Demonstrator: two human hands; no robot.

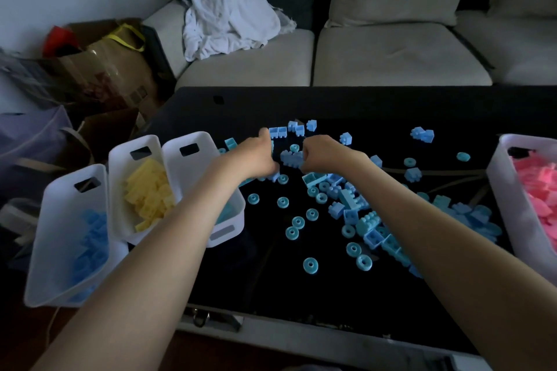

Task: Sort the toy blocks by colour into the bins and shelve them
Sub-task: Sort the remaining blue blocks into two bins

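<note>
Blue and turquoise blocks and rings (346,208) lie scattered over the black table (271,280). Both hands reach to the far middle of the pile. My left hand (256,156) is curled over blocks, and my right hand (322,152) is curled beside it; together they grip a clump of blue blocks (291,158). At the left stand three white bins: one with blue blocks (57,220), one with yellow blocks (132,166), one with turquoise pieces (235,220), partly hidden by my left forearm. A white bin with pink blocks (506,190) stands at the right.
A pale sofa (391,54) with a crumpled white cloth (229,15) runs behind the table. Cardboard boxes and bags (99,69) crowd the floor at the left. The left bins overhang the table's left edge.
</note>
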